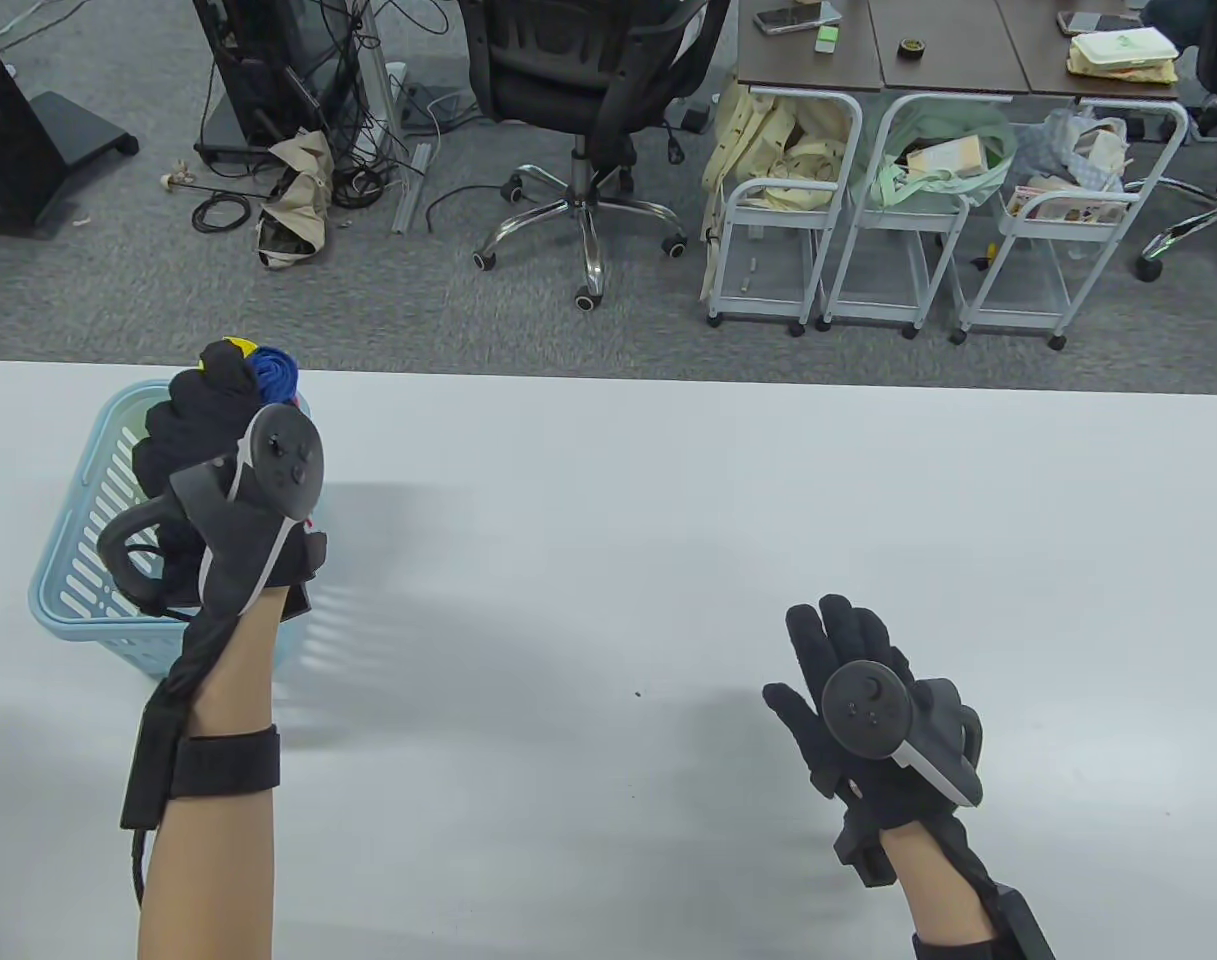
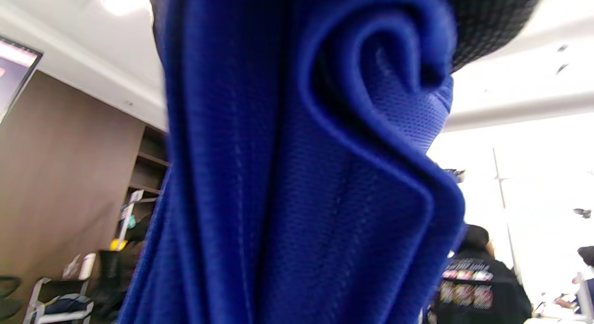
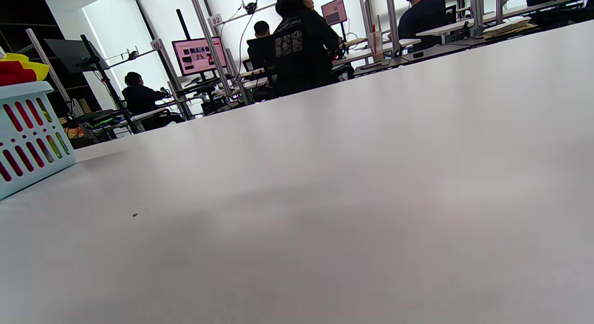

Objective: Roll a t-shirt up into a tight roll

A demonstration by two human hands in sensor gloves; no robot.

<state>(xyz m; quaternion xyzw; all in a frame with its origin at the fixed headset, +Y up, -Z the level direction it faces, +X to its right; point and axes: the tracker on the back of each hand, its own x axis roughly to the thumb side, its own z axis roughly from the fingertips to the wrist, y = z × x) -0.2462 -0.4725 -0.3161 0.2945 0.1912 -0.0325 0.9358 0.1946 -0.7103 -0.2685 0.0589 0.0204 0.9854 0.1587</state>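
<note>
Gripping a bunched blue t-shirt (image 2: 287,175) above the pale blue basket (image 1: 78,560) at the table's (image 1: 608,520) left, your left hand (image 1: 208,480) had its fingers curled round the fabric. Your right hand (image 1: 858,690) lay well apart, fingers straight, holding nothing.

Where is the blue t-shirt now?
In the table view, the blue t-shirt is at far left, gripped by the left hand above the light blue basket.

Even overhead light; soft shadows on the white table (image 1: 668,520) at lower left. The blue cloth (image 2: 287,184) is close and blurred; windows blow out at right.
</note>
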